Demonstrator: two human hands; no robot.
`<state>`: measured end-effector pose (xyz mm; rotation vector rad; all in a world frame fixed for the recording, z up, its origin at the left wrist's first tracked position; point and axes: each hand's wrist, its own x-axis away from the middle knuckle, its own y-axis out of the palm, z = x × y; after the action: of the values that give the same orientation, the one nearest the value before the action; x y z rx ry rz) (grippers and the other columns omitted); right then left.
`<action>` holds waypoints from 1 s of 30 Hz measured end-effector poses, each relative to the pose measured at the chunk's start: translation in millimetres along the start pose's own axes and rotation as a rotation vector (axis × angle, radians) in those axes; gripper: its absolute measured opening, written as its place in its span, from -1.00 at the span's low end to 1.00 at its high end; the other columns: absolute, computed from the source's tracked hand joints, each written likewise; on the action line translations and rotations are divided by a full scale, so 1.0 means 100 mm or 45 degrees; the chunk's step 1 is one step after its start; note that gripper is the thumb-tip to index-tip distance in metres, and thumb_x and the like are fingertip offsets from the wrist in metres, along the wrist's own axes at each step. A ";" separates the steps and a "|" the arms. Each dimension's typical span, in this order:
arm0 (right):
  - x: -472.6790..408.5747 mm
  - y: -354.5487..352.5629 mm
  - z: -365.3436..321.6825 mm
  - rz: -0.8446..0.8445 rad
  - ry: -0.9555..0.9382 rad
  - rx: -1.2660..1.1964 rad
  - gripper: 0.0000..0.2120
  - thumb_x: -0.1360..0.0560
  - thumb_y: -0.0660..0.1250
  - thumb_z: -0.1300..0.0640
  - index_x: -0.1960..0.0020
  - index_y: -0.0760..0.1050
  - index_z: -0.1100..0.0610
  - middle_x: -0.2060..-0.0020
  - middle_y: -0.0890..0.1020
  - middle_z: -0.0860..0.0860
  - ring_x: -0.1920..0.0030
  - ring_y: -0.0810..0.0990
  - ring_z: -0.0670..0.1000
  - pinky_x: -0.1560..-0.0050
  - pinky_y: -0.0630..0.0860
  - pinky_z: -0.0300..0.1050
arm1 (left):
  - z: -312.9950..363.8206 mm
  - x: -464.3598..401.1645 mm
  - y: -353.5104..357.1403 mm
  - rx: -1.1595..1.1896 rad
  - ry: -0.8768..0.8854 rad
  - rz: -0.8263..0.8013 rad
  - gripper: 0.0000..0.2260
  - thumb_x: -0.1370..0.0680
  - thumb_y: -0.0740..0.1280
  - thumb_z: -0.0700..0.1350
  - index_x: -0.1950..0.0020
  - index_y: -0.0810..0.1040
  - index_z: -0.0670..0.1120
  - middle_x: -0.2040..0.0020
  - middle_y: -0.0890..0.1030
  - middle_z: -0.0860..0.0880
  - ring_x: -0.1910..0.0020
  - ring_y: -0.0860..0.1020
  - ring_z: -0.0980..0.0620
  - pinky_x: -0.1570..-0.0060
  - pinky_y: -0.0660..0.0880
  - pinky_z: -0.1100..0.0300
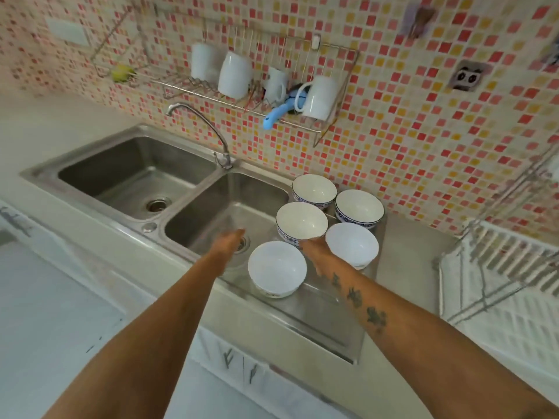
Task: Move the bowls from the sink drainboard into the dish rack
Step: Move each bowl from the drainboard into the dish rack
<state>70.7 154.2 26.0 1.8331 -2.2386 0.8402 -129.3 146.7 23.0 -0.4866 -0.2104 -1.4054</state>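
Several white bowls stand upright on the steel drainboard [320, 309] right of the sink: a plain one nearest me [276, 269], a plain one to its right [352, 244], and blue-patterned ones behind [301, 221] [359, 208] [314, 190]. My left hand [228, 241] reaches over the right sink basin, left of the near bowl, fingers extended and holding nothing. My right hand [314, 251] lies between the near bowl and the middle patterned bowl; its fingers are partly hidden under that bowl's rim. A white dish rack [508, 267] with a wire frame sits on the counter at far right.
A double steel sink [136, 173] with a curved tap [211, 131] is to the left. A wall-mounted wire rack [251, 95] holds white mugs and a blue-handled utensil above the sink. A socket [465, 77] is on the mosaic tile wall.
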 end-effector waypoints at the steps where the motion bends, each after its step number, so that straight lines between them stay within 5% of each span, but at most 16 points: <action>1: -0.02 0.01 0.08 0.028 -0.026 0.006 -0.35 -0.45 0.38 0.13 -0.48 0.22 0.09 -0.38 0.44 0.07 -0.32 0.42 0.14 -0.31 0.39 0.02 | -0.06 0.00 0.06 0.013 -0.025 -0.038 -0.82 -0.61 0.26 -0.05 0.20 0.46 -0.01 0.22 0.45 -0.03 0.16 0.40 0.00 0.14 0.31 0.16; 5: -0.10 0.06 0.31 -0.113 0.172 -0.058 -0.62 -0.54 0.22 0.28 -0.36 0.38 0.17 -0.25 0.53 0.16 -0.19 0.52 0.19 -0.08 0.48 -0.02 | -0.23 -0.01 0.29 0.073 -0.088 -0.124 -0.94 -0.59 0.27 -0.23 0.04 0.53 -0.12 0.15 0.50 -0.08 0.10 0.44 -0.03 0.34 0.37 0.28; 7: -0.14 0.13 0.40 -0.154 0.202 -0.046 -0.63 -0.54 0.22 0.25 -0.34 0.43 0.14 -0.20 0.56 0.16 -0.07 0.53 0.15 0.04 0.50 -0.06 | -0.35 -0.06 0.40 0.095 -0.066 -0.180 -0.70 -0.56 0.30 -0.28 -0.29 0.46 -0.16 -0.06 0.50 -0.13 -0.02 0.45 -0.05 0.24 0.42 0.24; 9: -0.16 0.18 0.48 -0.147 0.183 -0.044 -0.56 -0.52 0.23 0.27 -0.39 0.38 0.13 -0.27 0.52 0.15 -0.11 0.51 0.13 -0.04 0.50 -0.03 | -0.47 -0.10 0.46 0.072 -0.010 -0.187 -0.57 -0.52 0.31 -0.30 -0.39 0.39 -0.17 -0.15 0.48 -0.14 -0.08 0.45 -0.08 0.05 0.45 0.14; 14: -0.18 0.25 0.60 -0.060 0.178 -0.034 -0.47 -0.52 0.06 0.41 -0.46 0.28 0.15 -0.28 0.46 0.12 -0.32 0.42 0.16 -0.22 0.44 0.00 | -0.59 -0.11 0.52 0.089 0.052 -0.145 -0.33 -0.21 0.11 -0.26 -0.34 0.41 -0.22 -0.23 0.52 -0.26 -0.20 0.46 -0.22 -0.17 0.49 -0.14; 22: -0.13 0.24 0.50 -0.060 0.185 -0.104 -0.48 -0.49 0.05 0.40 -0.40 0.36 0.13 -0.28 0.51 0.14 -0.17 0.49 0.13 -0.12 0.50 0.00 | -0.41 -0.04 0.48 0.097 -0.071 -0.160 -0.47 -0.40 0.07 -0.44 -0.35 0.41 -0.19 -0.15 0.52 -0.20 -0.19 0.48 -0.23 -0.05 0.45 0.04; 27: 0.10 -0.17 -0.10 0.003 -0.055 -0.070 -0.48 -0.48 0.05 0.41 -0.38 0.37 0.11 -0.22 0.51 0.09 -0.19 0.47 0.14 -0.23 0.47 0.07 | 0.26 0.08 0.48 0.103 0.173 -0.235 -0.47 -0.44 0.02 -0.46 -0.35 0.43 -0.16 -0.18 0.54 -0.16 -0.14 0.49 -0.17 -0.04 0.47 0.05; 30: 0.39 -0.62 -0.67 0.116 -0.194 -0.201 -0.47 -0.53 0.02 0.41 -0.43 0.30 0.08 -0.15 0.47 0.07 -0.11 0.46 0.12 -0.09 0.53 0.11 | 1.00 0.27 0.57 0.147 0.364 -0.309 -0.54 -0.51 0.08 -0.36 -0.37 0.42 -0.09 -0.20 0.52 -0.11 -0.17 0.48 -0.16 -0.09 0.50 -0.04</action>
<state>102.2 146.6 119.6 1.7909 -2.4183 0.5345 -54.8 172.1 111.3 -0.1646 -0.1202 -1.6708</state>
